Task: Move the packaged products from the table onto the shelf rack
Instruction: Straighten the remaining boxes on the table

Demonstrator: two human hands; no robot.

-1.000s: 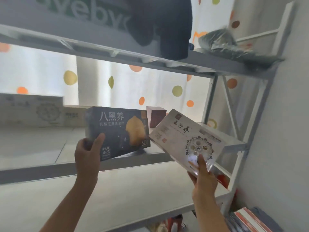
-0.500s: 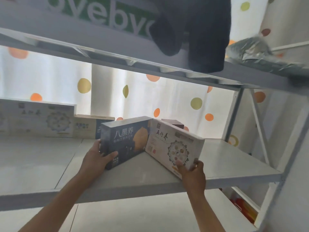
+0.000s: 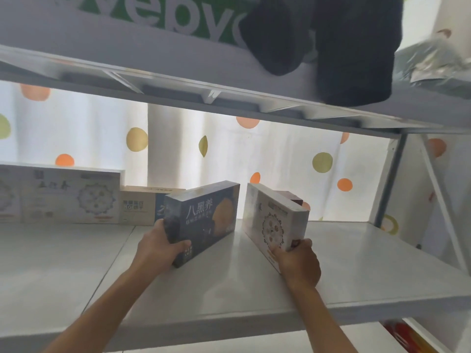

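Note:
A dark blue box [image 3: 204, 220] with a yellow picture stands on the white shelf board [image 3: 356, 266]; my left hand [image 3: 159, 247] grips its near left corner. Right of it a white box [image 3: 274, 220] with a round emblem stands on the same board, turned edge-on toward me. My right hand [image 3: 298, 261] holds its near lower corner. A gap separates the two boxes.
Along the back left of the shelf stand a large white box [image 3: 70, 197] and a beige box [image 3: 139, 207]. A small dark red box [image 3: 293, 198] peeks out behind the white one. The upper shelf [image 3: 229, 98] carries dark cloth [image 3: 351, 47]. A metal upright [image 3: 390, 174] stands at right.
Both boxes went from held in the air in front of the rack to standing on the shelf board. They touched half a second ago; now they stand apart, pushed further back.

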